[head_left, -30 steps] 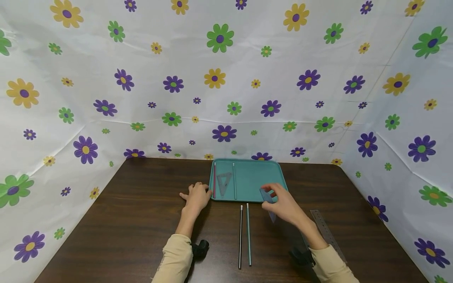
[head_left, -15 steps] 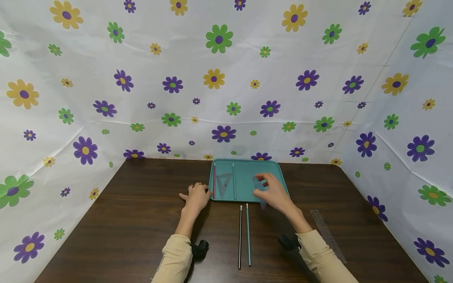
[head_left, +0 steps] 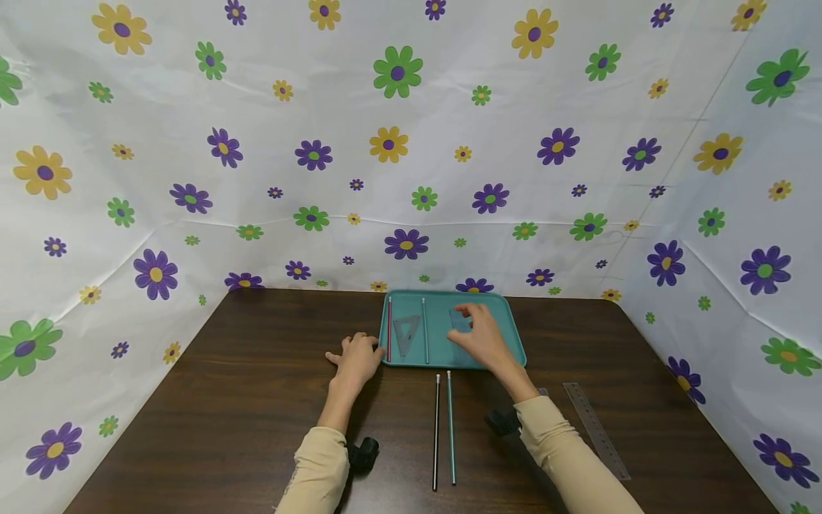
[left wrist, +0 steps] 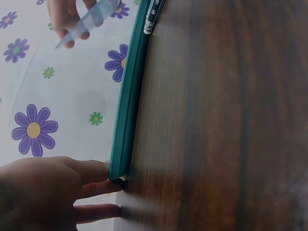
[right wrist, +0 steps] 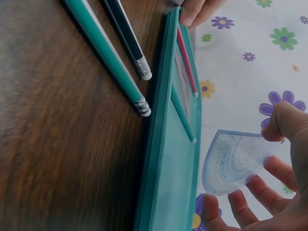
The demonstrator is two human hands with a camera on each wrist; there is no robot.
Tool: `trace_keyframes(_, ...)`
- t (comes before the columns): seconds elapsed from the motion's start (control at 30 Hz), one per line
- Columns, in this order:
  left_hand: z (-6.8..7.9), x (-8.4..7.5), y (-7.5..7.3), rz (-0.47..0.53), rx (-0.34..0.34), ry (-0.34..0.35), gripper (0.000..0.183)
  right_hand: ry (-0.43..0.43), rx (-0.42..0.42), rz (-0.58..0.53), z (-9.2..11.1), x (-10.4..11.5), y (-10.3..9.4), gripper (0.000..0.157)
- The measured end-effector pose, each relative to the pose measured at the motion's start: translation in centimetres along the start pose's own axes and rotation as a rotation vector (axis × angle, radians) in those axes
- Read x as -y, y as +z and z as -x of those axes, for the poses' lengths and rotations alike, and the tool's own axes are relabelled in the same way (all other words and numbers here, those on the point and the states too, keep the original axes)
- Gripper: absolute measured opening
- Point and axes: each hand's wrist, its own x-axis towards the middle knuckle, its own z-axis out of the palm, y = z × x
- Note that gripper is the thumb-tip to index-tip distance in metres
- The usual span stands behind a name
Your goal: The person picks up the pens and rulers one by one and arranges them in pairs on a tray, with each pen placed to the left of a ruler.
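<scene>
My right hand [head_left: 483, 339] pinches a clear protractor [right wrist: 236, 161] between thumb and fingers, above the teal tray [head_left: 494, 310]. The right wrist view shows the protractor's curved scale turned toward the tray. At the tray's left edge is my left hand [head_left: 358, 357], its fingers pointing down to the table and touching the tray's corner, as the left wrist view [left wrist: 110, 173] shows. Inside the tray lie a red pencil [head_left: 389, 328], a clear set square [head_left: 412, 340] and a teal pencil [head_left: 425, 332].
On the dark wooden table [head_left: 257, 400], a black pencil [head_left: 437, 432] and another teal pencil [head_left: 452, 432] lie side by side in front of the tray. A clear ruler [head_left: 596, 428] rests to the right. Flowered sheeting [head_left: 257, 107] stands behind the table.
My right hand has carried the protractor leftward and farther out, from the tray's front right edge to over the tray. My left hand has stayed at the tray's corner.
</scene>
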Motion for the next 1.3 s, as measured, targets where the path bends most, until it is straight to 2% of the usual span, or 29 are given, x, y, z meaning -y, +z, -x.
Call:
trace_keyframes(0.23, 0.3, 0.0, -0.1, 0.001, 0.001, 0.003, 0.037, 0.027, -0.009, 0.006, -1.2, -0.2, 1.4, 0.056)
trace_keyframes(0.57, 0.2, -0.3, 0.1, -0.014, 0.000, -0.007, 0.037, 0.081, -0.023, 0.010, -1.9, -1.0, 3.0, 0.055)
trace_keyframes(1.3, 0.1, -0.3, -0.2, -0.017, -0.004, -0.003, 0.037, 0.130, -0.012, 0.181, -3.2, -0.6, 4.2, 0.052)
